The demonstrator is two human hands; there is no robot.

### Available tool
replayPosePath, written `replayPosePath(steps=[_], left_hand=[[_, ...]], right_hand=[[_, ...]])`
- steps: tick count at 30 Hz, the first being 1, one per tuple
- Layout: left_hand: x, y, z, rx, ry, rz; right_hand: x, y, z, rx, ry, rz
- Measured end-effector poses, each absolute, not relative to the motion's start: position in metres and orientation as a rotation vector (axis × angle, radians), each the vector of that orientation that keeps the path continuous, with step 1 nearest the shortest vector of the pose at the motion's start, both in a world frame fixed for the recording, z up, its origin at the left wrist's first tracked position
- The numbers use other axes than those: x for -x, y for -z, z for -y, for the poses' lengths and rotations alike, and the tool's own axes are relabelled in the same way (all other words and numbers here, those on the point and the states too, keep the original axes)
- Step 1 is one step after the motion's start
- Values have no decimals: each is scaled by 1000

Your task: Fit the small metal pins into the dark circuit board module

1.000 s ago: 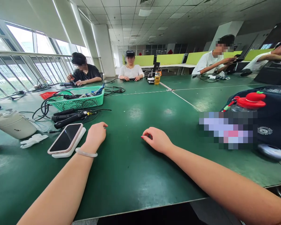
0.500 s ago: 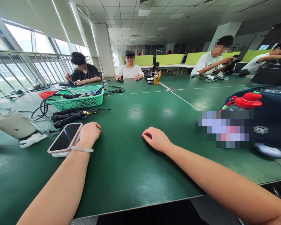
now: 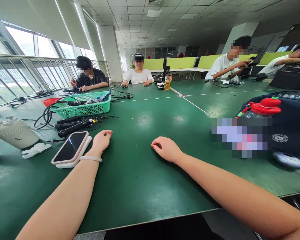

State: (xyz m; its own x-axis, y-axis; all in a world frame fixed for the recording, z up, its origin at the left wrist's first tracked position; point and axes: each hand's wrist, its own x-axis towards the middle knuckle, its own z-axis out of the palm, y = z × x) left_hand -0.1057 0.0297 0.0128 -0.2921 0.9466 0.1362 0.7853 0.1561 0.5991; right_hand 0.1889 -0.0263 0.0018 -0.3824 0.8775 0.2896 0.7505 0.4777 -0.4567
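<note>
My left hand (image 3: 101,142) rests on the green table, fingers curled in, with a translucent bangle (image 3: 91,159) at its wrist. A small greyish spot shows between its thumb and fingers, too small to name. Just left of it lies a smartphone (image 3: 71,147) in a pink case, on top of a white flat object (image 3: 86,147). My right hand (image 3: 167,148) lies on the table to the right, its fingers curled into a loose fist. The small gap by its thumb shows nothing held.
A green basket (image 3: 90,108) with cables stands behind black handheld devices (image 3: 72,127). At left are a beige bottle (image 3: 15,133) and a crumpled tissue (image 3: 36,150). A red-lidded bottle (image 3: 266,106), dark bag (image 3: 295,123) and mouse-like object (image 3: 288,160) are right. Several people sit beyond.
My left hand has shifted a little right, away from the smartphone, uncovering more of the white object under it. My right hand has stayed almost still.
</note>
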Motion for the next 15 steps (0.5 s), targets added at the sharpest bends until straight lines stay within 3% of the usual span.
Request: replayPosePath(steps=[9, 15], left_hand=[[15, -12, 7, -1926, -865, -1339], [66, -6, -24, -1814, -964, -1693]], right_hand=[[-185, 0, 23, 1318, -359, 2285], [-188, 2, 21, 1296, -398, 2246]])
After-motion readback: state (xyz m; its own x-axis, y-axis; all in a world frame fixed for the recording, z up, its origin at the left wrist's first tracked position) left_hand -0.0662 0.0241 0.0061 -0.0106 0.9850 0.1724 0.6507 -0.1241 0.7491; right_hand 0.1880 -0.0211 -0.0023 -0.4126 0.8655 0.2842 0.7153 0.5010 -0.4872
